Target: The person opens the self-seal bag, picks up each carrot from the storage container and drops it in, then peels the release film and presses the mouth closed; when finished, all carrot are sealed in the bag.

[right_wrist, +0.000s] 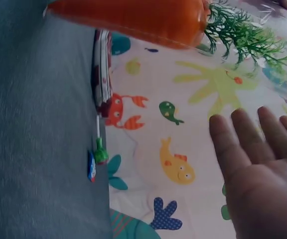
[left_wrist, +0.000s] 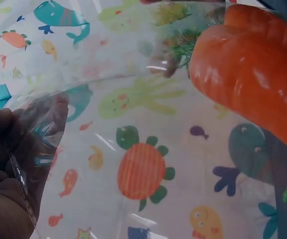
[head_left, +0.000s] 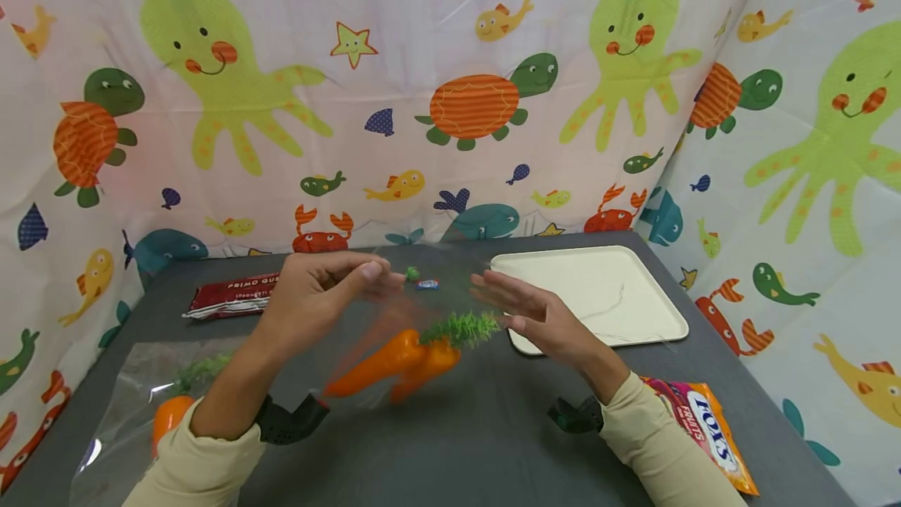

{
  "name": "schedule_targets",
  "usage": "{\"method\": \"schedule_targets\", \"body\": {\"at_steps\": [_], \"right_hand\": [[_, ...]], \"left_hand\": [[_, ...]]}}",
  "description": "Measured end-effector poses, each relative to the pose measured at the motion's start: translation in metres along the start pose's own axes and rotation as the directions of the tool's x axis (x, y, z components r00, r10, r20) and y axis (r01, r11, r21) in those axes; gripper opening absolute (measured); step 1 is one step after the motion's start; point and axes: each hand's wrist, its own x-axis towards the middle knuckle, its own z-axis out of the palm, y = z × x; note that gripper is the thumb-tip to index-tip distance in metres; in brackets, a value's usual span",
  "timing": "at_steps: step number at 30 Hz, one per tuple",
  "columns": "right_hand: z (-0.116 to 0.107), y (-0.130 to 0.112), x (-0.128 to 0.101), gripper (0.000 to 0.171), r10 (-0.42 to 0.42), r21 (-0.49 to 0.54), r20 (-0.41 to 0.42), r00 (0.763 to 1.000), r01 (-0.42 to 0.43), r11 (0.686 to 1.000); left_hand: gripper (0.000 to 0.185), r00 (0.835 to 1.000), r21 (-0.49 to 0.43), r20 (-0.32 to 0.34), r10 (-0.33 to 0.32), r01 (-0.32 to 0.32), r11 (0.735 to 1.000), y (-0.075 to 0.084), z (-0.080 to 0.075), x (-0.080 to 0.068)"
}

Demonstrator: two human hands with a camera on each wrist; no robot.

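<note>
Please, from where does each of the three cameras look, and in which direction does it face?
Head: sits above, faces forward and down at the table; both hands, left hand and right hand, with forearms show.
Left wrist: sits at the left hand, looks through the clear bag toward the curtain.
Right wrist: sits at the right hand, looks across the table to the curtain.
Shared: the carrots appear in all views.

The head camera looks forward and down from the near edge across the grey table (head_left: 457,444) to the far sea-creature curtain (head_left: 422,61). Each wrist camera sits very close, facing the far curtain. All three views share the orange toy carrot (head_left: 394,362) in its clear bag (head_left: 422,296).
</note>
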Motion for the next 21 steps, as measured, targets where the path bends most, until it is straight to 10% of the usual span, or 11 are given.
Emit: {"method": "schedule_targets", "body": {"at_steps": [11,21], "right_hand": [[0.009,-0.001,0.0,0.069,-0.033,0.079,0.056,0.998,0.028,0.996],[0.016,-0.008,0.004,0.043,0.042,-0.147,-0.172,0.984,-0.068,0.987]], "left_hand": [[0.017,0.999,0.0,-0.037,0.038,-0.038,0.999,-0.001,0.001,-0.003],[0.018,0.998,-0.034,-0.049,0.029,-0.03,0.999,-0.003,0.003,-0.003]]}}
